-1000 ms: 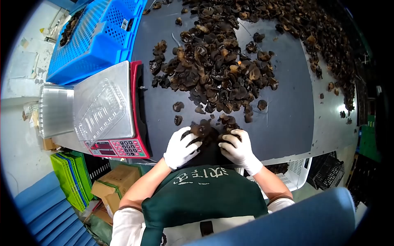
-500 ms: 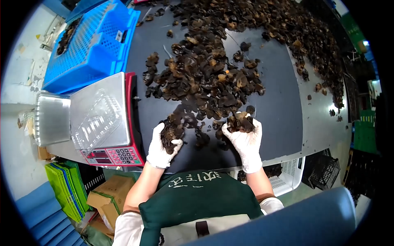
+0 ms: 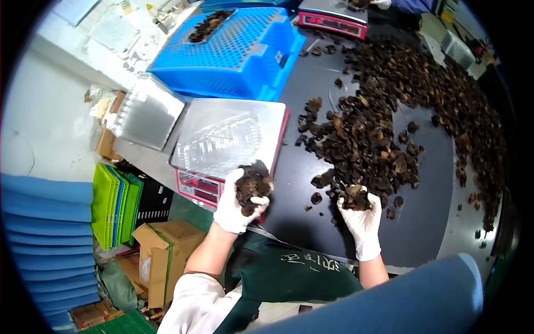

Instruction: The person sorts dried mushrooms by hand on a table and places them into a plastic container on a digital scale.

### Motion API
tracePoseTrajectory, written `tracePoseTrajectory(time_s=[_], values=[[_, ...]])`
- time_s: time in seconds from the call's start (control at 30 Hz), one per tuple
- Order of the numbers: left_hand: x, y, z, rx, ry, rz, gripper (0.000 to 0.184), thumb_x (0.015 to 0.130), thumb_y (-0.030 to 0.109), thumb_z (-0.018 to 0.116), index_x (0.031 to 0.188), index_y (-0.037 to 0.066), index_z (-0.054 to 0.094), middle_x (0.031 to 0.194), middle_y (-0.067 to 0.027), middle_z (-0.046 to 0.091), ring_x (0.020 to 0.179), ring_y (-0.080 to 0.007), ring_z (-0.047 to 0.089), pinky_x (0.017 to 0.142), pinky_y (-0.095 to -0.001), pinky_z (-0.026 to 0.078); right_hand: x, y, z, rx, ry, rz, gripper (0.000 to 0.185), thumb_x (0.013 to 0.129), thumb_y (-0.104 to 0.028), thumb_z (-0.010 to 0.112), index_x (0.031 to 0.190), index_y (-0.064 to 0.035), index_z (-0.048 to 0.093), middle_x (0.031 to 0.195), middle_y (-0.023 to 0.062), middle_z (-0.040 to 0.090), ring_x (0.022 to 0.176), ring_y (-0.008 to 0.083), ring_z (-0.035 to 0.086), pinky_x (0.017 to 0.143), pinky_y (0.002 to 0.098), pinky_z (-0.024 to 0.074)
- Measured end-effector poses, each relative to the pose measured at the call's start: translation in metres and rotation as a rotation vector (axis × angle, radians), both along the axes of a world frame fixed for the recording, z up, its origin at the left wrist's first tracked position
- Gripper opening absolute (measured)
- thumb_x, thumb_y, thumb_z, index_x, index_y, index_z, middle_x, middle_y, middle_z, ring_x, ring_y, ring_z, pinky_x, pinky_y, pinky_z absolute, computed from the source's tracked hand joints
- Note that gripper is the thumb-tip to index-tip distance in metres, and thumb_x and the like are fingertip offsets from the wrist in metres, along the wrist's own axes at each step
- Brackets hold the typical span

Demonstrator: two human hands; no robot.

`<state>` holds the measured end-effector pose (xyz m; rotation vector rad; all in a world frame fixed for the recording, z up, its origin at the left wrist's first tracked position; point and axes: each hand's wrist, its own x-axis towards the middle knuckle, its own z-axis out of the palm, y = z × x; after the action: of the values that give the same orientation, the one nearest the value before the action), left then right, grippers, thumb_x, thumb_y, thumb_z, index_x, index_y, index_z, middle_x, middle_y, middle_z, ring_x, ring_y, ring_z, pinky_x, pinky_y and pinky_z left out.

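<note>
White-gloved, my left hand point(image 3: 232, 209) grips a thick clump of wood ear mushrooms point(image 3: 253, 188) above the front right corner of a red scale point(image 3: 203, 190). On the scale's metal plate lies a clear plastic tray point(image 3: 222, 142). My right hand point(image 3: 362, 220), also gloved, has its fingers closed around a smaller clump of wood ear mushrooms point(image 3: 356, 197). It is at the near edge of a large pile of wood ear mushrooms point(image 3: 370, 131) spread over the dark table point(image 3: 411, 234).
A stack of clear trays point(image 3: 149, 111) stands left of the scale. Behind it sits an upturned blue crate point(image 3: 222, 53) with some mushrooms on top. Another person's gloved hand point(image 3: 381, 3) shows near a second red scale point(image 3: 332, 23). Green crates point(image 3: 108, 206) and a cardboard box point(image 3: 169, 256) are below left.
My left hand has moved left with its clump, from the tabletop to over the scale's front corner. My right hand still grips its clump by the pile. The view has turned left.
</note>
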<state>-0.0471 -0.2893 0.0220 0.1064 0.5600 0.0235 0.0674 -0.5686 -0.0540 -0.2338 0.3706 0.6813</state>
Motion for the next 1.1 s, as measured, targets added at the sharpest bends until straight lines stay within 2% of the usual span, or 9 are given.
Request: tracePoseTrajectory(time_s=[0.23, 0.33, 0.43, 0.47, 0.57, 0.63, 0.77, 0.87, 1.1], values=[[-0.012, 0.103, 0.022, 0.273, -0.047, 0.295, 0.034, 0.088, 0.034, 0.068, 0.109, 0.007, 0.063, 0.098, -0.0073, 0.066, 0.089, -0.0228, 0.057, 0.051, -0.0219, 0.048, 0.024, 0.151, 0.064, -0.514, -1.197, 0.238, 0.024, 0.080, -0.009, 0.068, 0.102, -0.0060, 0.057, 0.106, 0.0081, 0.062, 0.099, 0.0206, 0.064, 0.081, 0.0334, 0.0537], [-0.006, 0.132, 0.017, 0.368, 0.073, 0.280, 0.034, 0.088, 0.033, 0.069, 0.109, 0.007, 0.063, 0.099, -0.0080, 0.065, 0.086, -0.0246, 0.058, 0.051, -0.0217, 0.047, 0.033, 0.224, 0.066, -0.726, -1.682, 0.181, 0.023, 0.073, -0.012, 0.070, 0.092, -0.0058, 0.059, 0.087, 0.0085, 0.061, 0.089, 0.0242, 0.062, 0.079, 0.0366, 0.0496], [0.000, 0.150, 0.006, 0.353, 0.141, 0.236, 0.034, 0.088, 0.034, 0.069, 0.109, 0.008, 0.064, 0.098, -0.0094, 0.067, 0.082, -0.0258, 0.062, 0.052, -0.0251, 0.049, 0.038, 0.265, 0.064, -1.111, -2.213, 0.294, 0.022, 0.070, -0.024, 0.067, 0.087, -0.0115, 0.061, 0.093, 0.0065, 0.060, 0.092, 0.0291, 0.057, 0.086, 0.0416, 0.0452], [0.000, 0.156, 0.001, 0.438, 0.152, 0.153, 0.031, 0.091, 0.037, 0.065, 0.109, 0.012, 0.067, 0.103, -0.0090, 0.070, 0.085, -0.0180, 0.065, 0.057, -0.0248, 0.048, 0.039, 0.271, 0.053, -1.193, -2.434, 0.196, 0.026, 0.070, -0.032, 0.068, 0.090, -0.0152, 0.064, 0.099, 0.0048, 0.061, 0.102, 0.0291, 0.056, 0.094, 0.0455, 0.0412], [0.006, 0.159, 0.007, 0.481, 0.178, 0.060, 0.032, 0.096, 0.036, 0.058, 0.115, 0.011, 0.065, 0.104, -0.0075, 0.070, 0.085, -0.0158, 0.066, 0.056, -0.0237, 0.049, 0.040, 0.279, 0.062, -1.014, -2.253, 0.053, 0.032, 0.071, -0.036, 0.070, 0.094, -0.0154, 0.066, 0.103, 0.0038, 0.063, 0.108, 0.0296, 0.054, 0.103, 0.0496, 0.0336], [0.009, 0.164, -0.001, 0.380, 0.077, 0.009, 0.035, 0.099, 0.035, 0.053, 0.120, 0.008, 0.062, 0.104, -0.0084, 0.069, 0.081, -0.0142, 0.066, 0.055, -0.0207, 0.051, 0.038, 0.282, 0.076, -1.002, -2.125, 0.040, 0.023, 0.077, -0.022, 0.071, 0.097, -0.0099, 0.066, 0.097, 0.0059, 0.064, 0.099, 0.0265, 0.057, 0.089, 0.0405, 0.0436], [0.012, 0.165, -0.006, 0.479, -0.092, -0.160, 0.038, 0.102, 0.036, 0.049, 0.124, 0.007, 0.059, 0.109, -0.0085, 0.068, 0.089, -0.0155, 0.067, 0.071, -0.0262, 0.058, 0.024, 0.293, 0.086, -0.973, -2.225, -0.014, 0.036, 0.081, -0.024, 0.071, 0.112, -0.0069, 0.065, 0.102, 0.0112, 0.063, 0.092, 0.0285, 0.061, 0.082, 0.0398, 0.0480], [0.023, 0.150, 0.011, 0.541, 0.093, -0.039, 0.033, 0.103, 0.032, 0.047, 0.119, 0.008, 0.061, 0.102, -0.0063, 0.070, 0.078, -0.0142, 0.064, 0.056, -0.0231, 0.052, 0.019, 0.299, 0.087, -1.060, -2.195, -0.029, 0.044, 0.079, -0.025, 0.072, 0.118, -0.0073, 0.062, 0.103, 0.0127, 0.063, 0.092, 0.0292, 0.062, 0.082, 0.0400, 0.0488], [0.014, 0.173, -0.010, 1.460, 0.073, -0.221, 0.033, 0.104, 0.034, 0.048, 0.107, 0.005, 0.063, 0.086, 0.0006, 0.062, 0.075, -0.0062, 0.055, 0.066, -0.0230, 0.047, 0.026, 0.290, 0.077, -1.047, -2.099, 0.168, 0.046, 0.076, -0.022, 0.074, 0.118, -0.0061, 0.063, 0.098, 0.0108, 0.066, 0.089, 0.0266, 0.065, 0.078, 0.0368, 0.0517]])
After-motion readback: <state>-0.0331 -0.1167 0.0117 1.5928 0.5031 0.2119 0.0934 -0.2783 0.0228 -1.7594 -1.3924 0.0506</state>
